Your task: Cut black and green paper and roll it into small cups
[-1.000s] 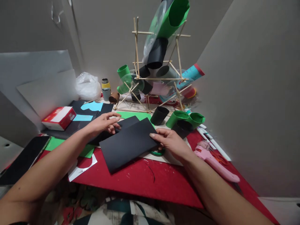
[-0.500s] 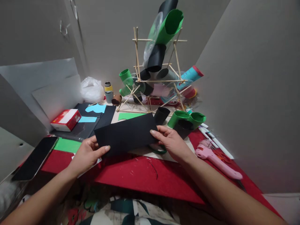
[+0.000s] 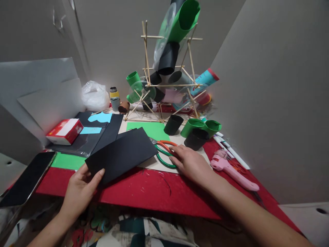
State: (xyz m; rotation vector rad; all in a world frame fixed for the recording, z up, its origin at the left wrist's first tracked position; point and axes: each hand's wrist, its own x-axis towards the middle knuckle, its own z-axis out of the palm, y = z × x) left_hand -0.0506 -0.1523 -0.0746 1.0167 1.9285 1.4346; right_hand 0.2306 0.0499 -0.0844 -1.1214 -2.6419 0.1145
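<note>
A sheet of black paper (image 3: 123, 154) is pinched at its lower left corner by my left hand (image 3: 83, 185), thumb on top. My right hand (image 3: 189, 161) has its fingers closed on the handles of the scissors (image 3: 166, 145), which have one orange and one green loop. The scissors lie on a pale board, their blades partly hidden behind the black paper. Behind them is a green sheet (image 3: 146, 128). Black paper tubes (image 3: 173, 124) and green paper tubes (image 3: 191, 127) stand just beyond my right hand.
A stick frame (image 3: 172, 85) with paper tubes on clear discs rises at the back. Left are a red box (image 3: 65, 131), a phone (image 3: 28, 176) and a plastic bag (image 3: 95, 96). A pink glue gun (image 3: 235, 171) and white pens (image 3: 239, 157) lie at the right.
My right hand has let go of the black paper and taken hold of the scissors' handles. My left hand has moved left and down with the paper, uncovering the green sheet and scissors.
</note>
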